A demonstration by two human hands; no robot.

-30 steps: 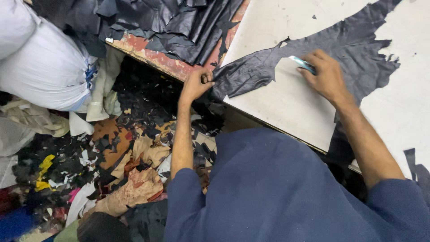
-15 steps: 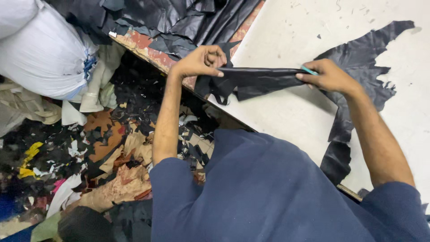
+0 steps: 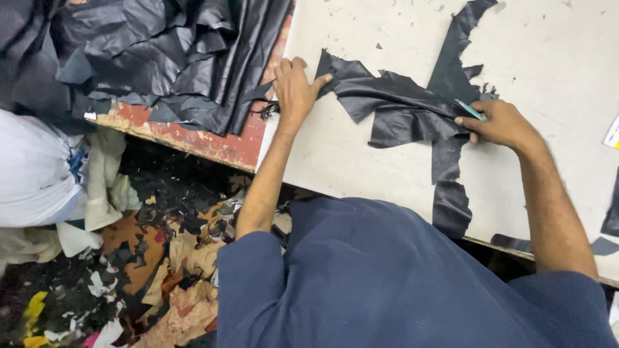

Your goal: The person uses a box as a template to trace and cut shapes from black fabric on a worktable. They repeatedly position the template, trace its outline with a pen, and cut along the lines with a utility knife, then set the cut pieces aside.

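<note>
Both hands are laid on a black leather piece [image 3: 412, 113] spread over a pale, scuffed work board [image 3: 548, 58]. By the left hand [image 3: 295, 90] the hide's left end is pressed flat, palm down, with the fingers spread wide and the thumb stretched towards a pointed flap. By the right hand [image 3: 503, 124] the hide's right side is pinned, the fingers being curled narrowly round a slim teal tool [image 3: 469, 109], whose tip alone is seen above the knuckles. Both forearms are reached forward from dark blue sleeves [image 3: 400, 277], the left one nearly straight, the right one bent at the elbow.

Irregular, ragged edges are shown by the leather; it is folded over itself in the middle, with one narrow strip running up the board and another hanging down past the near edge. A dull sheen is carried by its surface.

To the left, a heap of dark hides [image 3: 174, 58] is piled in glossy, creased folds on a bench with worn red paint [image 3: 213, 145]. A bulging white sack [image 3: 32, 174] is seen at the far left; its contents cannot be told. Below, the floor is strewn with offcuts [image 3: 161, 270] in tan, black, white and yellow.
</note>
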